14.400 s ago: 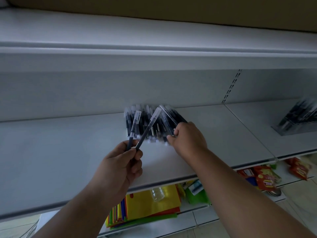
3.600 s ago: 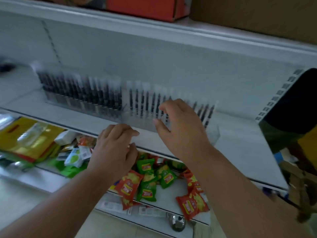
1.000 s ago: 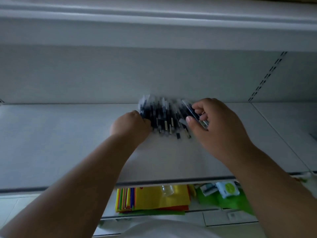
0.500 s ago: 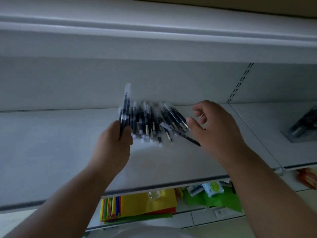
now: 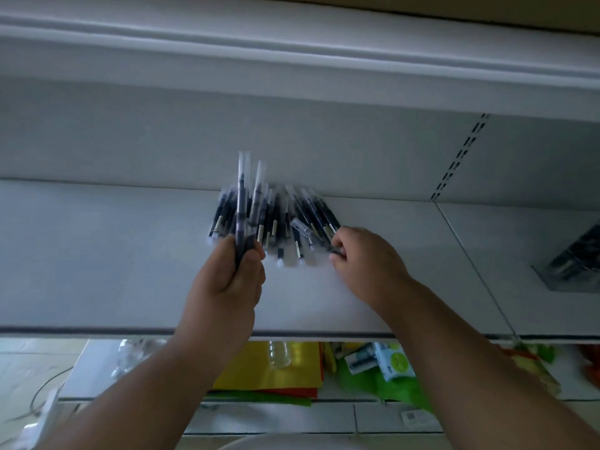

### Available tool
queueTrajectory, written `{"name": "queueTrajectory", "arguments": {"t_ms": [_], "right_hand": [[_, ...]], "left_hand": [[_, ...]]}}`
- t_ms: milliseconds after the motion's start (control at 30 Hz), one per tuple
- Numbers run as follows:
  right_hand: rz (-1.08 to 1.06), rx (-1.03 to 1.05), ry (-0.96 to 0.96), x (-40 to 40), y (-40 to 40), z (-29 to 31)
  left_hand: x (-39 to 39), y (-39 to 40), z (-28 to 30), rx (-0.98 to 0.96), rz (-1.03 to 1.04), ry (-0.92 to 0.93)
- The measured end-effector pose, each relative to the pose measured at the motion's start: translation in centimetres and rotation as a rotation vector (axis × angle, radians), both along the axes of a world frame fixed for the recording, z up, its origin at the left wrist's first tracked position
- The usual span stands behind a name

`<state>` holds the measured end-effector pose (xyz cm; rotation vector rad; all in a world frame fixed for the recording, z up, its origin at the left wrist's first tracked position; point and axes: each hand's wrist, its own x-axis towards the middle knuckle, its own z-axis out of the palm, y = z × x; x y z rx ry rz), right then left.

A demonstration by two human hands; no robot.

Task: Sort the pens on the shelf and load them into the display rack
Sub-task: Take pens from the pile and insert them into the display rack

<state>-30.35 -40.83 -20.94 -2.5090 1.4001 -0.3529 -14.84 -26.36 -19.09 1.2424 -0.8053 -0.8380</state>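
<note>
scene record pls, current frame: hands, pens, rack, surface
left hand: grips two upright pens, caps up
right hand: pinches one pen at the right edge of the pile
pen pile: loose, fanned on the white shelf, near the back wall
display rack: far right on the next shelf section, partly cut off, holds pens
lower shelf: yellow sheets, green packs

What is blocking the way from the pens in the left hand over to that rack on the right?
Nothing visible. The left hand grips a few pens above the pile. Bare white shelf lies between it and the display rack; only the right hand sits partway along.
</note>
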Motion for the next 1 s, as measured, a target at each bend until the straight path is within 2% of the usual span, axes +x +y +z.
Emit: {"name": "queueTrajectory", "arguments": {"t_ms": [133,300,467,700,1000], "right_hand": [[0.061,-0.011,-0.045,-0.9,-0.4,-0.2],[0.045,0.073,-0.339,-3.0,0.4,0.4],[-0.066,0.136,-0.539,-6.1,2.4,1.9],[-0.241,-0.017,-0.749,-10.3,6.4,5.0],[-0.640,-0.196,-0.661,-17.0,15.8,5.9]], "left_hand": [[-1.9,0.5,0.4,0.028,0.064,-0.007],[-4.2,0.9,0.2,0.065,0.154,0.003],[-5.6,0.0,-0.6,0.164,0.128,0.023],[-7.3,-2.8,-0.4,0.250,-0.109,0.017],[-13.5,-2.3,-2.3,0.245,-0.515,-0.162]]}}
